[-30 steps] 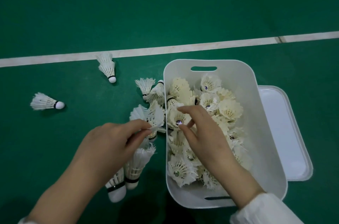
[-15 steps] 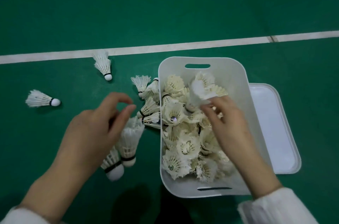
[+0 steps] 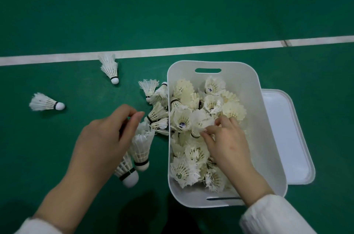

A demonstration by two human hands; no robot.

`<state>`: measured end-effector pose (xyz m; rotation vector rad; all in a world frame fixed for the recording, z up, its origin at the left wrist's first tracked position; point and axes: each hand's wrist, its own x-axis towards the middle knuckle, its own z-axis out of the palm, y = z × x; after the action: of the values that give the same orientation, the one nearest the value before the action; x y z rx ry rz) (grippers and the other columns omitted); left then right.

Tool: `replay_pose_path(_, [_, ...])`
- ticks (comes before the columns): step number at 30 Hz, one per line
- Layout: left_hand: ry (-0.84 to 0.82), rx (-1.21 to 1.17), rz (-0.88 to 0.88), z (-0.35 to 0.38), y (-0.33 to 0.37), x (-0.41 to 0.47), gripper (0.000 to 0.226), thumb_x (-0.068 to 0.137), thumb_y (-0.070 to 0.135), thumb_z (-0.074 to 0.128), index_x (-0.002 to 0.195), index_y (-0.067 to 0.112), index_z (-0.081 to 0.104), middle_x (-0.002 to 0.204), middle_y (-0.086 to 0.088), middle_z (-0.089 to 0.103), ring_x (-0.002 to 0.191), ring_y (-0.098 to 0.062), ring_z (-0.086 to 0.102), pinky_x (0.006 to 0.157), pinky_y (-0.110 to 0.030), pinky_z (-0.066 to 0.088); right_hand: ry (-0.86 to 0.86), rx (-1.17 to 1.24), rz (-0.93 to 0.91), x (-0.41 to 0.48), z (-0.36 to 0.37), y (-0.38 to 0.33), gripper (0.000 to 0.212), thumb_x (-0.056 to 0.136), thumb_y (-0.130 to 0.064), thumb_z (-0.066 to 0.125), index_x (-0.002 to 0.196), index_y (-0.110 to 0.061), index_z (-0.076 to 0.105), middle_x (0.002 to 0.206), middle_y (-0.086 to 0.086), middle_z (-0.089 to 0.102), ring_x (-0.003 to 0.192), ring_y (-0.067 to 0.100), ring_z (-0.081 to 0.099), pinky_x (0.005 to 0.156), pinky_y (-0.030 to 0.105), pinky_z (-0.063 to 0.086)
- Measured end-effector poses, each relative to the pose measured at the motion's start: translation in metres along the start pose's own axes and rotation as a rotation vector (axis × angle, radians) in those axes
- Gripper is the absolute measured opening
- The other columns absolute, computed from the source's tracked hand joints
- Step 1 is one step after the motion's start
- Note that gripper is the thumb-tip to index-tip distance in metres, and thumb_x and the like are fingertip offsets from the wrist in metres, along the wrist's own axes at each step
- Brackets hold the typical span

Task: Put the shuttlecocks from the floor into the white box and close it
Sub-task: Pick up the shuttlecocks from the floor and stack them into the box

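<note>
Right hand [image 3: 228,145] pinches a shuttlecock [image 3: 201,121] inside the white box [image 3: 265,130], while left hand [image 3: 103,138] hovers left of it, loosely curled, empty (heaped feathers may block the lid [image 3: 287,138]).

Shuttlecock [image 3: 201,121] brought down into the white box [image 3: 249,80]
It is now pinched by the right hand [image 3: 226,143] low among the others; the pinch earlier held by the left hand [image 3: 107,138] is loosened.

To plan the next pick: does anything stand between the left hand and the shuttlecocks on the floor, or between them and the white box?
Nothing visible. The left hand hovers over the floor shuttlecocks, and the white box beside them is open. Only the right hand, pinching a shuttlecock, occupies part of it.
</note>
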<state>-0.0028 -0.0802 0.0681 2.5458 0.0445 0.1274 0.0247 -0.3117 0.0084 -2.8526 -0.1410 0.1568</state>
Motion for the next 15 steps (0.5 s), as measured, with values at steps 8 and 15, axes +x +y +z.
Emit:
replay_pose_path(8, [-0.019, -0.013, 0.026, 0.005, 0.005, 0.0, 0.024, 0.087, 0.047, 0.042, 0.081, 0.026, 0.051, 0.044, 0.004, 0.044, 0.038, -0.019, 0.041, 0.041, -0.033, 0.038, -0.145, -0.028, 0.121, -0.006, 0.004, 0.001, 0.029, 0.091, -0.034, 0.051, 0.111, -0.022, 0.067, 0.108, 0.002, 0.049, 0.109, 0.024, 0.037, 0.088, 0.035, 0.033])
replay_pose_path(15, [-0.029, -0.028, 0.067, 0.004, 0.017, 0.003, 0.034, 0.091, 0.054, 0.039, 0.08, 0.024, 0.053, 0.042, 0.009, 0.036, 0.037, -0.011, 0.036, 0.039, -0.027, 0.03, -0.036, 0.21, 0.065, -0.02, -0.031, -0.005, 0.043, 0.086, -0.029, 0.059, 0.127, -0.03, 0.049, 0.143, -0.004, 0.027, 0.131, 0.015, 0.022, 0.108, 0.027, 0.027])
